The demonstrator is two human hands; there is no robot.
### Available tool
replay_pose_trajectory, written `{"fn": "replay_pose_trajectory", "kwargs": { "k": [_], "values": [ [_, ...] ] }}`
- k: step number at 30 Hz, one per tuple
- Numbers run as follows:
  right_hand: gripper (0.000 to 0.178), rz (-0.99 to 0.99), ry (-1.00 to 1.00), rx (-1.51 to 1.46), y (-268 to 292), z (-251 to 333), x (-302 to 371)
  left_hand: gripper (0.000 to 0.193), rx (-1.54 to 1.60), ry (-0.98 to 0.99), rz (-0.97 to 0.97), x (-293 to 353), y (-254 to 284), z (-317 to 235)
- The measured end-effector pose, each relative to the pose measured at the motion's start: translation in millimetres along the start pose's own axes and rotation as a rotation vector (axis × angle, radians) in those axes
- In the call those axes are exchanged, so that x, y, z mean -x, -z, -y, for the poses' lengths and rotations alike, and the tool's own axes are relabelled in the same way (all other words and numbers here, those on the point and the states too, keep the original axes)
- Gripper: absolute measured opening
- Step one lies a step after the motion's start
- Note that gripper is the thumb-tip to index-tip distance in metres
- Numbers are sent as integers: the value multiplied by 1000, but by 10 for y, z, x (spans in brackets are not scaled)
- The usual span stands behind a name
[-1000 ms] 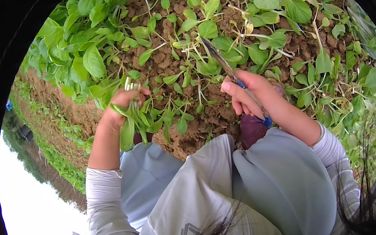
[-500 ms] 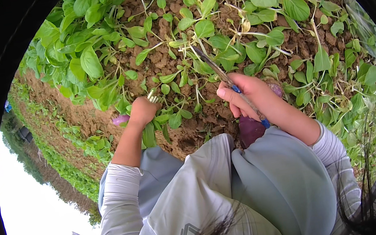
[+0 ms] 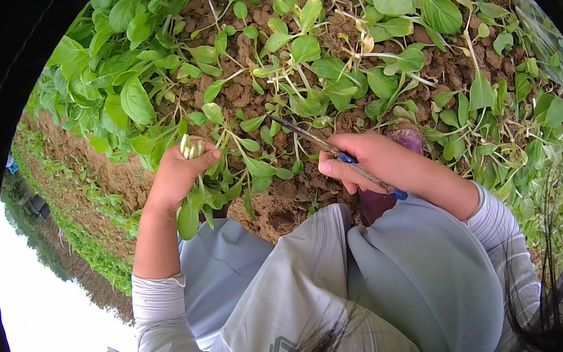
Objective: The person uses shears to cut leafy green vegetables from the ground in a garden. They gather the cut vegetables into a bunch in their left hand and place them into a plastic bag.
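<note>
My left hand (image 3: 184, 172) is closed round a bunch of leafy greens (image 3: 193, 210). Their pale cut stems poke up above my fingers, and the green leaves hang below toward my knee. In my right hand (image 3: 369, 160) is a knife (image 3: 304, 134) with a thin, dark, soiled blade and some blue on its handle. The blade points up and left, its tip low over small plants right of my left hand. Loose leaves and seedlings (image 3: 258, 161) lie on the soil between both hands.
Dense standing greens (image 3: 133, 96) grow at the upper left. Brown clumpy soil (image 3: 241, 95) with scattered cut leaves and stems spreads ahead. A purple boot (image 3: 406, 138) stands by my right forearm. Clear plastic sheeting (image 3: 556, 58) lies at the far right.
My left hand has moved left and turned, lifting the bunch so its stems point upward. The knife has swung left and lower, its tip nearer to my left hand.
</note>
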State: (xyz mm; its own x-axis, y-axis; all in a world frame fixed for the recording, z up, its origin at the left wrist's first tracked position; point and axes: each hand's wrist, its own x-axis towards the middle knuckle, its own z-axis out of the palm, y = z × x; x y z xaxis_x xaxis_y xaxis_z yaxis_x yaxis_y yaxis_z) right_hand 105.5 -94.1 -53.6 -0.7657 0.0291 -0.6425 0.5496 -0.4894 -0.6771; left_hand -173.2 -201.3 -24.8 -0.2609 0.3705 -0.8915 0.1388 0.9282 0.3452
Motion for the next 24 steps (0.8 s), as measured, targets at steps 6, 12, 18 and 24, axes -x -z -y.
{"fn": "replay_pose_trajectory", "kwargs": {
  "k": [6,12,18,24],
  "values": [
    [45,66,-6,7,-36,-119,-86,8,262,-75,147,143,-152,-423],
    [42,100,-51,-81,-16,-84,-82,13,313,-163,266,137,-296,-524],
    [39,58,14,-61,-32,-131,-97,14,263,-103,361,113,-343,-576],
    [43,-149,163,286,-8,-103,-80,25,28,-112,237,101,-363,-658]
  ]
}}
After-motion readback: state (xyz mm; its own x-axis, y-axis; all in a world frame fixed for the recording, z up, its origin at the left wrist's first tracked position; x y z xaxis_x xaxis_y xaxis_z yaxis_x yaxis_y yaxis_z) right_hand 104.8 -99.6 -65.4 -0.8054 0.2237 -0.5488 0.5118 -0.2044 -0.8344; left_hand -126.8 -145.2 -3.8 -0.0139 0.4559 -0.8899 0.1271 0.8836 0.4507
